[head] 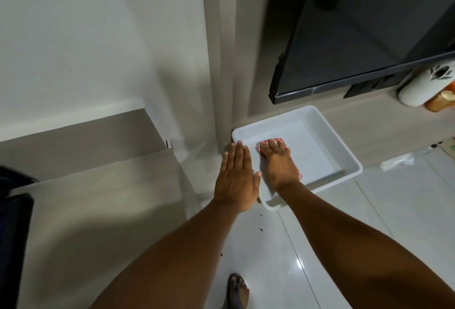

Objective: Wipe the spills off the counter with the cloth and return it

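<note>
While our view starts at the far left edge of the frame, a dark object (13, 222) sits there, cut off by the border and too shadowed for us to identify. Right of it a pale beige ledge (81, 136) runs toward the middle, under a plain white wall. In the centre of the frame our left hand (236, 178) lies flat with fingers straight and together, holding nothing, its thumb just beside the near-left rim of the white tray (344, 151); we cannot tell whether the palm touches the tray's edge or the surface beside it. Just right of it, our right hand (279, 161) reaches into the tray, fingers spread and pressed down on the red-and-white checked cloth (264, 143). The cloth lies on the tray floor, toward its left side; only a corner shows past the fingertips and a sliver by the wrist, the rest hidden under the palm. Whether the fingers grip it or merely press on it is unclear. The tray rests on the beige counter (384, 124), its near corner jutting over the glossy floor tiles (406, 210). At the bottom centre a foot in a sandal (237, 289) shows between our forearms. In the upper right a dark screen (357, 30) hangs over the counter, and at the far right edge a white container (418, 87) and an orange bottle (440, 100) stand, partly cropped.
</note>
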`<action>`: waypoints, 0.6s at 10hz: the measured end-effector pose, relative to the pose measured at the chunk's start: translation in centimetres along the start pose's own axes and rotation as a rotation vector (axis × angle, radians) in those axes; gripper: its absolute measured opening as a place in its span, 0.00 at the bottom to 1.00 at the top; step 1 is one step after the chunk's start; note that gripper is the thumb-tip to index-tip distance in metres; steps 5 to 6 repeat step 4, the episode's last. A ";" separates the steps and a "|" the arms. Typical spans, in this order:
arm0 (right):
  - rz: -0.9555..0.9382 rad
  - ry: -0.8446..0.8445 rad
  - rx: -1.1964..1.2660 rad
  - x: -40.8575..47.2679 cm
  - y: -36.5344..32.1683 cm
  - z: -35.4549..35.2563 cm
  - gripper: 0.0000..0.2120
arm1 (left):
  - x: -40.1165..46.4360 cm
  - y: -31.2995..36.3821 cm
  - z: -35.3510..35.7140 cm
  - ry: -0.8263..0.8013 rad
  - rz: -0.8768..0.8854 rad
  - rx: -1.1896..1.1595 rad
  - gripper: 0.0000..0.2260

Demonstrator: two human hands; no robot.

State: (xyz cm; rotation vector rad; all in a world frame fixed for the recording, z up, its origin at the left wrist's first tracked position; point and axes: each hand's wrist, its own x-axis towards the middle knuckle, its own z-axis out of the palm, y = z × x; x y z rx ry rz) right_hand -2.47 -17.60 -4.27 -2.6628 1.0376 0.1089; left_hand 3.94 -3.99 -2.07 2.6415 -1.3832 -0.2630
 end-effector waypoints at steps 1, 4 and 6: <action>-0.009 -0.008 -0.032 0.0 0.1 0.7 0.36 | -0.5 -0.2 0.8 -0.015 -0.013 -0.044 0.34; -0.059 0.186 0.153 -3.7 -5.9 -4.1 0.25 | -4.5 -4.4 -4.2 0.125 0.028 -0.084 0.33; -0.059 0.186 0.153 -3.7 -5.9 -4.1 0.25 | -4.5 -4.4 -4.2 0.125 0.028 -0.084 0.33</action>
